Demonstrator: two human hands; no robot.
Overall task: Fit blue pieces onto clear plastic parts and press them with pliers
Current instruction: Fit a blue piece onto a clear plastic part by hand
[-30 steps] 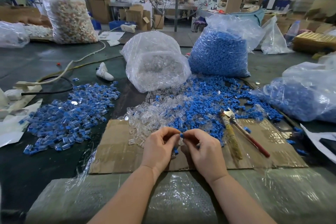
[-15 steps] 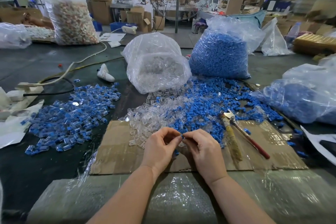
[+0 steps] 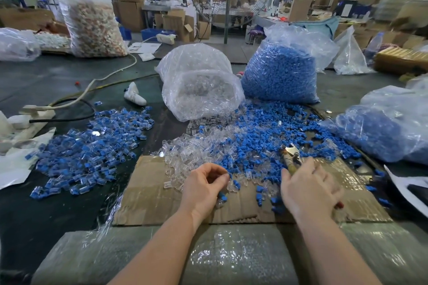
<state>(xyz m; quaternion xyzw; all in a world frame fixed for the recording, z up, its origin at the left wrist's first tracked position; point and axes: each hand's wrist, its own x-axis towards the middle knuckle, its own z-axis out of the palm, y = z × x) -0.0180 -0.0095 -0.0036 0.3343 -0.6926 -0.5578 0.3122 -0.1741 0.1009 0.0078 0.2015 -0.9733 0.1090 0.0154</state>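
Both hands work low in the centre of the frame over a flattened cardboard sheet (image 3: pixel 148 194) that lies on the dark worktop (image 3: pixel 41 210). The left hand (image 3: pixel 203 188) sits just left of centre with its fingers curled inward, thumb and fingertips drawn together; whether a part is pinched between them cannot be told, though a small blue bit shows just under the palm. The right hand (image 3: pixel 310 190) lies to the right of it, well apart from the left, spread over the handles of the pliers (image 3: pixel 292 157). Its fingers are blurred, so it cannot be told whether they grip the handles or only rest on them. The metal head of the pliers points toward the upper middle of the frame, beyond the fingertips.

Loose blue pieces (image 3: pixel 259 132) spread across the centre and centre right, mixed at their left edge with a heap of clear plastic parts (image 3: pixel 185 152) just above the left hand. A separate pile of assembled blue-and-clear parts (image 3: pixel 92 146) lies at the left of the frame. Behind the loose heaps stand a bag of clear parts (image 3: pixel 199 85) and, touching it on the right, a bag of blue pieces (image 3: pixel 282 74). Another blue-filled bag (image 3: pixel 389 127) lies at the right edge. A sheet of bubble wrap (image 3: pixel 231 259) covers the near edge at the bottom.
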